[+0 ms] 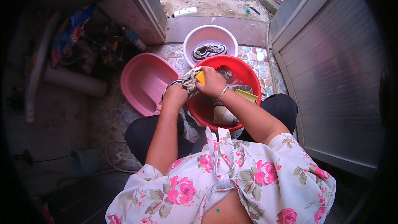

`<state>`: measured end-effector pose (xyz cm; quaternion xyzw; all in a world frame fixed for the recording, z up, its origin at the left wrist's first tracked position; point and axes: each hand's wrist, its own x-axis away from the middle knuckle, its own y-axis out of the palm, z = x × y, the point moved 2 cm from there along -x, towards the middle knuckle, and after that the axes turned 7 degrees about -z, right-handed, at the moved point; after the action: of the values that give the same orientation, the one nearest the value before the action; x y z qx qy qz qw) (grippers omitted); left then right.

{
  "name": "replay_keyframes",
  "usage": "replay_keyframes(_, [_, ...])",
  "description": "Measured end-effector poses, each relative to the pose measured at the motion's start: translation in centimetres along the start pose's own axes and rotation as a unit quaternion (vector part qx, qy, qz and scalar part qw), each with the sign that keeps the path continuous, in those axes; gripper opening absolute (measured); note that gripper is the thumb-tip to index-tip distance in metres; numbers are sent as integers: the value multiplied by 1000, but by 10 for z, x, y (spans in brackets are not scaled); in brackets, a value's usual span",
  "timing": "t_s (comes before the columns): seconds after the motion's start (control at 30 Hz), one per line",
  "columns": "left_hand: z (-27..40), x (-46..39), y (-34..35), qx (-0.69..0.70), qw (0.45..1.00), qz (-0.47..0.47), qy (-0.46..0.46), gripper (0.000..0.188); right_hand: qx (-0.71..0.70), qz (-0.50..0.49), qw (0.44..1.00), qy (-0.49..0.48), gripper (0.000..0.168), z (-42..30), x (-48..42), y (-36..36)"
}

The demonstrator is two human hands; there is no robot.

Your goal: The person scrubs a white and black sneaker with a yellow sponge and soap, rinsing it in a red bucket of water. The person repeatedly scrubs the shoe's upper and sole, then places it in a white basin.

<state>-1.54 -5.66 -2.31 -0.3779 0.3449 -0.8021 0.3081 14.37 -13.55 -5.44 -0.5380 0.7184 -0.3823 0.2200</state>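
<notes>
My left hand (176,95) grips the near end of a white and dark striped sneaker (182,81), tilted over the left rim of a red basin (253,68). My right hand (213,82) is closed around a small yellow block (201,77) and presses it by the laces (189,84). Its bristles or underside, if any, are hidden. Inside the red basin are more shoes, among them a pale one (224,115) near the front, partly covered by my right forearm. A pale yellow open box (247,96) leans at the basin's right side.
A white basin (188,45) behind the red one holds another striped sneaker (210,51). To the left stands a pink basin (129,81) with a ridged washboard floor. A metal door panel (339,77) borders the right; a white bottle (185,11) lies beyond the threshold (217,29).
</notes>
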Motion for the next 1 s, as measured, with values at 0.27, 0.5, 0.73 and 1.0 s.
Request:
replay_keyframes(0.27, [16, -19, 20, 35, 988, 36, -146, 38, -28, 0, 1000, -10, 65, 16, 8, 15])
replay_keyframes(0.5, [0, -18, 25, 61, 989, 121, -53, 31, -66, -6, 997, 33, 62, -2, 16, 7])
replay_keyframes(0.73, [-9, -11, 30, 143, 932, 271, 193, 18, -174, 92, 980, -30, 56, 24, -16, 18])
replay_keyframes(1.0, [-19, -52, 27, 350, 918, 111, 150, 25, -165, 140, 974, -69, 54, 19, -55, 14])
